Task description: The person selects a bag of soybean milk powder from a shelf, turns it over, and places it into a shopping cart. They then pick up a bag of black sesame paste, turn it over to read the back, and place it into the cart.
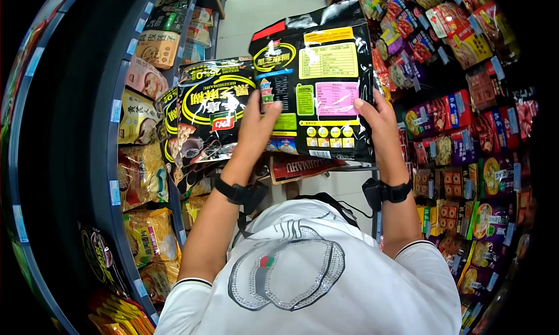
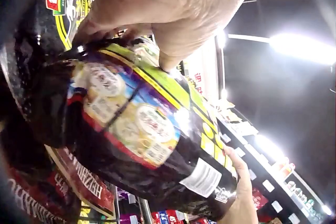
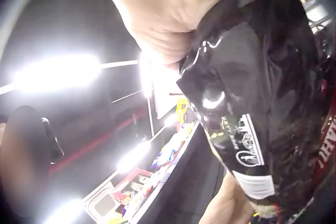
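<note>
A large black bag with yellow, green and pink panels [image 1: 329,61] is held up before the person's chest, its printed back toward the head view. The left hand [image 1: 259,125] grips its left edge, thumb on the front. On the other side, the right hand [image 1: 381,122] pinches the right edge with the thumb beside the pink panel. Just left of it, another black bag with a yellow oval [image 1: 212,110] stands by the shelf, partly behind the left hand. In the left wrist view the held bag's bottom [image 2: 142,119] shows a colourful strip; the right wrist view shows its black side [image 3: 241,87].
Shelves of bagged goods [image 1: 145,172] run along the left. Many red and purple packets [image 1: 442,119] fill the right side. A dark red package [image 1: 303,167] lies below the held bag, and pale floor tiles [image 1: 268,3] show ahead.
</note>
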`<state>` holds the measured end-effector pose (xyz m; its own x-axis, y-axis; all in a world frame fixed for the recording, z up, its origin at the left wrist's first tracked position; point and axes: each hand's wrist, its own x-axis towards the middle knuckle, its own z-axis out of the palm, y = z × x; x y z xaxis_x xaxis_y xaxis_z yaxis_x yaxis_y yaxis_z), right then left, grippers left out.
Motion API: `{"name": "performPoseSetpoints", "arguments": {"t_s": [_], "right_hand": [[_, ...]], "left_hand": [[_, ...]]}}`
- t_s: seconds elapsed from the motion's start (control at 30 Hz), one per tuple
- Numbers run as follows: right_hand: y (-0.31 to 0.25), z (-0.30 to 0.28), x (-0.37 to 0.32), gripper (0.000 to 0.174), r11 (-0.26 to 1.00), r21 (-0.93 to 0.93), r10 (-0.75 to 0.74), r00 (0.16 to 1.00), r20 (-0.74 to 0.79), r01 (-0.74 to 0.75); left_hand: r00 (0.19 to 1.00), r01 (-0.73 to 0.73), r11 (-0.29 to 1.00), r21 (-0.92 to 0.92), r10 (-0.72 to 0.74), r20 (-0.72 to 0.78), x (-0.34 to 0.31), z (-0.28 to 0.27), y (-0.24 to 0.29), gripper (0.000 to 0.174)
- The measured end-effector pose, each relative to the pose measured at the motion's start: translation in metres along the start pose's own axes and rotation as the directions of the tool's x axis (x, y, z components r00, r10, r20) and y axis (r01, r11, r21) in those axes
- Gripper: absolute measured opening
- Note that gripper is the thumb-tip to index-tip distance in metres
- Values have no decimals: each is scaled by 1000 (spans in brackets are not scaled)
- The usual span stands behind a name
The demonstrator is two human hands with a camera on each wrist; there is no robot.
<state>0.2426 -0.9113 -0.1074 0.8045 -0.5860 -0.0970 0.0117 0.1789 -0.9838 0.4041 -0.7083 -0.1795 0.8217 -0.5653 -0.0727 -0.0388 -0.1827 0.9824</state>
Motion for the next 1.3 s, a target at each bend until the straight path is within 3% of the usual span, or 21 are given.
{"name": "performPoseSetpoints", "arguments": {"t_s": [0.03,0.13,0.23,0.3,0.37,0.4,0.47,0.5,0.57,0.6,0.63,0.7,0.77,0.83,0.87,0.9,1.0,1.03,1.1,1.23,1.3], "right_hand": [[-4,5,-1,30,1000,7,-4,1000,2,4],[-21,23,-6,28,1000,-16,-20,999,48,21],[-28,44,-13,28,961,-192,-164,968,190,201],[-36,68,-21,31,977,-118,-138,945,296,180],[-37,89,-27,42,974,-201,-25,931,365,105],[-16,98,-23,46,954,-142,-182,889,421,263],[11,116,-18,49,911,-195,-212,817,536,364],[23,123,-16,49,865,-221,-261,780,569,451],[49,131,-11,47,806,-179,-336,685,646,564],[58,135,-10,38,823,-120,-358,671,649,556],[65,135,-8,34,873,-163,-266,728,632,460],[79,126,-2,28,938,-243,-60,806,589,247],[102,109,14,21,905,-319,-118,884,452,283],[126,88,28,23,961,-277,108,943,315,-17],[146,77,37,26,913,-388,-17,960,281,129],[162,67,42,31,890,-446,19,970,244,95],[155,63,39,35,870,-411,390,890,234,-273],[156,67,38,35,870,-363,434,867,246,-333],[156,75,37,35,851,-266,517,811,275,-453],[148,93,33,35,848,-247,528,789,315,-469],[141,97,32,32,855,-222,517,801,303,-468]], "left_hand": [[994,-110,988,111,110,11,1,6,-3,74],[978,-186,979,81,192,-82,-2,16,-8,75],[999,-3,968,-251,13,38,-8,4,4,75],[998,17,960,-281,-32,-51,-11,-1,8,69],[997,68,849,-525,-72,12,-8,-12,7,66],[995,96,834,-543,-70,69,2,-25,-13,58],[941,326,540,-776,-260,215,-22,-41,4,46],[927,343,524,-779,-322,191,-28,-55,-7,43],[960,273,496,-824,-192,203,-57,-85,-20,41],[949,226,418,-880,-297,103,-59,-91,-22,41],[969,96,687,-720,-229,-89,-65,-93,-10,44],[928,194,692,-695,-359,-98,-54,-123,-31,52],[872,257,720,-645,-461,-167,-43,-153,-50,64],[882,120,801,-587,-357,-307,-46,-165,-66,71],[863,186,801,-569,-410,-295,-54,-168,-60,76],[861,210,838,-504,-403,-311,-61,-166,-49,78],[879,256,909,-330,-361,-312,-69,-165,-38,83],[869,366,903,-224,-418,-265,-76,-171,-39,86],[915,327,943,-55,-331,-230,-79,-168,-38,72],[942,235,939,253,-155,-298,-81,-153,-34,69],[964,152,980,125,-119,-239,-79,-158,-46,65]]}}
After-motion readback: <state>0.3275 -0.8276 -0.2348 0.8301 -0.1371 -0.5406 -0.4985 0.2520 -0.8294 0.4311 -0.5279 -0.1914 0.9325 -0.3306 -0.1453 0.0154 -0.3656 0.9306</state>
